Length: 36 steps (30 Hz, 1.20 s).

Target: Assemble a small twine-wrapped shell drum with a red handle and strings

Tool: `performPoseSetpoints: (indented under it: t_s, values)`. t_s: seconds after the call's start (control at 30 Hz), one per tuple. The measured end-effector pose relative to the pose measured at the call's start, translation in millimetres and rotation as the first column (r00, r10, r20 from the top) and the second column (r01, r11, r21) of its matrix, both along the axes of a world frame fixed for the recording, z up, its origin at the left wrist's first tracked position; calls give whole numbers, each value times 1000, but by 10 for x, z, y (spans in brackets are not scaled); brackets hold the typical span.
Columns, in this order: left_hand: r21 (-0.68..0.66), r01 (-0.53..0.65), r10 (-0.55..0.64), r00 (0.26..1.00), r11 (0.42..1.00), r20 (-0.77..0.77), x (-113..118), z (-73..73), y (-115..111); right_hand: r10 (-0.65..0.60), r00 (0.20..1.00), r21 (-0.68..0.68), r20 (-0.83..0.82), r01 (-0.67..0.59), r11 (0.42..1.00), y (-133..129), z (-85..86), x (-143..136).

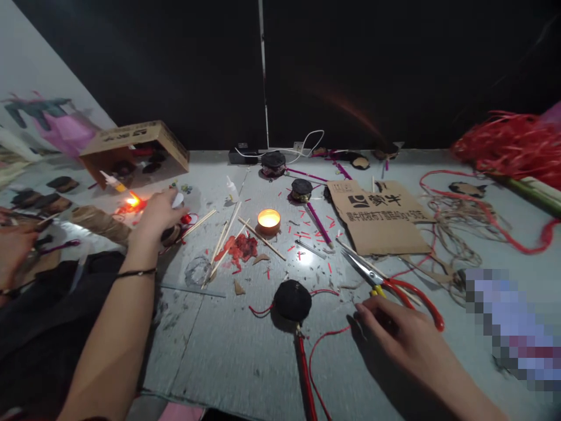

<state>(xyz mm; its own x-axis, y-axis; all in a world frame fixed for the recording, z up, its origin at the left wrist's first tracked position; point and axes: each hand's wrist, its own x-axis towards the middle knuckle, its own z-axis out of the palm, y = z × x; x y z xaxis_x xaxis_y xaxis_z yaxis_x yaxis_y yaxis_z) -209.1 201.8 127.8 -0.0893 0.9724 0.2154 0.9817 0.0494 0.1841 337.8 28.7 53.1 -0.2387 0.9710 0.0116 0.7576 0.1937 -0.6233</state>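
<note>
My left hand (pixel 160 211) reaches over the left side of the work surface with its fingers apart. A white round thing (pixel 177 200) shows between its fingers, and a red bead (pixel 186 218) lies beside them. My right hand (pixel 401 330) is closed at the right, its thumb and forefinger together on the end of a red cord (pixel 322 337). Just beyond it lie scissors (pixel 372 276) with red handles. In front of me rests a black drum-shaped piece (pixel 292 300) on a red stick (pixel 304 374), red strings at both sides.
A lit candle (pixel 269 221) burns mid-table near wooden sticks (pixel 223 242) and red wax-like scraps (pixel 243 248). Another flame (pixel 132 202) glows at left. Flattened cardboard (pixel 381 225) and tangled twine (pixel 458 219) lie right. Another person's hand (pixel 15 248) is at far left.
</note>
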Motion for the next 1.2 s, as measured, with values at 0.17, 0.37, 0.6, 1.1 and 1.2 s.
performPoseSetpoints:
  t_s: [0.17, 0.37, 0.6, 1.1, 1.2]
  values:
    - [75, -28, 28, 1000, 997, -2, 270, -194, 256, -3, 1000, 39, 21, 2, 999, 11, -1, -14]
    - [-149, 168, -162, 985, 974, 51, 107, 159, 283, -13, 1000, 26, 19, 12, 1000, 38, -51, 8]
    - [-316, -42, 22, 998, 948, -66, -568, 505, 951, -1, 1000, -13, -10, 1, 1000, 26, -64, -5]
    - [-427, 68, -129, 985, 902, -117, -169, 133, 1362, -26, 1000, -12, 8, 26, 1000, 22, -79, -59]
    - [-393, 93, -138, 987, 915, -88, -109, 149, 1310, -17, 1000, -22, 9, 18, 1000, 22, -91, -48]
